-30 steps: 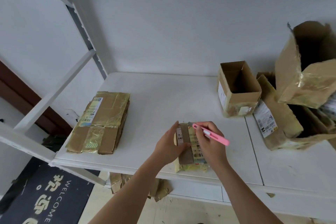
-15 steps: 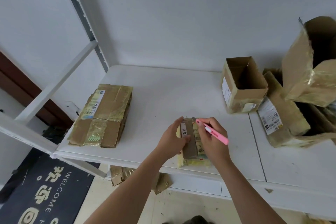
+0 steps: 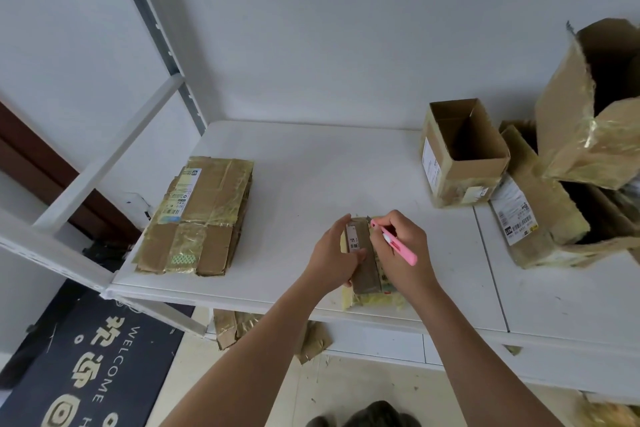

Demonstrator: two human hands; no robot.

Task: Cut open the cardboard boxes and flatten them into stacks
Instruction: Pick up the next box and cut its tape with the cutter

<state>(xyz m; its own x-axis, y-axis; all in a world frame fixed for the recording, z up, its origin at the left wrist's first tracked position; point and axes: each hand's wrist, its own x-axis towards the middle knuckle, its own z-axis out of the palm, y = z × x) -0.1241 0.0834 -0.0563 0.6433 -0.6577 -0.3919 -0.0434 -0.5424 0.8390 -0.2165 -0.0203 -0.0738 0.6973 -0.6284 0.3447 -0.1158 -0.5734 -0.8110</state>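
Observation:
A small taped cardboard box lies near the front edge of the white table. My left hand grips its left side, thumb across the top. My right hand holds a pink utility knife like a pen, its tip at the box's far top edge. A stack of flattened taped cardboard lies at the table's left. An open upright box stands at the right.
Larger torn-open boxes pile up at the far right, one on top of the others. Cardboard scraps lie on the floor under the table. A dark welcome mat covers the floor at lower left. A white shelf frame runs along the left.
The view has shifted slightly. Both hands stay on the small box, and the knife tip remains at its far top edge.

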